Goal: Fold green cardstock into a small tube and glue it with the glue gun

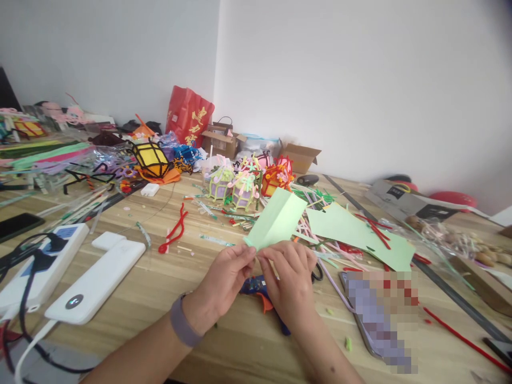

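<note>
Left hand and right hand, each grip pinched on the folded green paper.

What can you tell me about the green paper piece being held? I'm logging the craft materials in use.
The folded green paper is pale mint, thin and matte, like craft paper. One crease runs up its length, giving it a shallow tent shape. It is held tilted above the wooden table, lower edge toward the person. The left hand and right hand pinch its bottom edge with their fingers. A larger sheet of the same green lies flat just beyond it.
</note>
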A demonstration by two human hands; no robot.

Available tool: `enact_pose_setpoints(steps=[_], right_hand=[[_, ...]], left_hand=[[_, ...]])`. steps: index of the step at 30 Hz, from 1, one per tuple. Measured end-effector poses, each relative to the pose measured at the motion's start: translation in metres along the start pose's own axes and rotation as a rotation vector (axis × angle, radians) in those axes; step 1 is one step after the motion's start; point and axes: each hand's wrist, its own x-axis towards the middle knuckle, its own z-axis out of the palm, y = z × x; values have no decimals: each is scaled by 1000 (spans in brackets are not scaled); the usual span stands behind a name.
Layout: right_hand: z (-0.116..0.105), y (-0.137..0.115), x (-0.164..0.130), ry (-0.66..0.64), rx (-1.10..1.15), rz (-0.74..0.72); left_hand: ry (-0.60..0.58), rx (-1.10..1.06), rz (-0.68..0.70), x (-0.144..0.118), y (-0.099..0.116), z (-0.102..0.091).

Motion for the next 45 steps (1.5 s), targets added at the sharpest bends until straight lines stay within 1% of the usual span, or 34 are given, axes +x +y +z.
enact_pose_setpoints(steps=[9,16,20,24,27,29,33,35,37,39,42,45], right_hand=[[0,2,-2,41,27,-30],[4,8,-7,65,30,-51],[6,11,-8,47,-55,-59],[6,14,-7,4,-99,-60],[7,14,-6,-36,-118,-58],[8,13,-7,-40,-122,-61],[10,15,-6,17,-168,-16],[9,19,-4,-3,-181,5],[7,23,-2,-56,-160,-24],[5,26,-1,-93,-160,-90],[4,27,-2,-95,-233,-185],[4,24,-3,-102,-293,-248]], left_hand=[[-53,-52,-30,-4,-5,1],[-54,-60,-24,-2,-10,1],[-32,-64,20,1,-8,0],[-18,-154,45,4,-3,-2],[14,-227,50,5,0,-3],[39,-272,41,6,1,-3],[58,-342,-18,7,1,-3],[53,-352,-46,8,1,-3],[59,-358,-65,7,2,-3],[73,-373,-92,7,3,-3],[97,-407,-139,6,5,-3],[140,-429,-177,6,8,-4]])
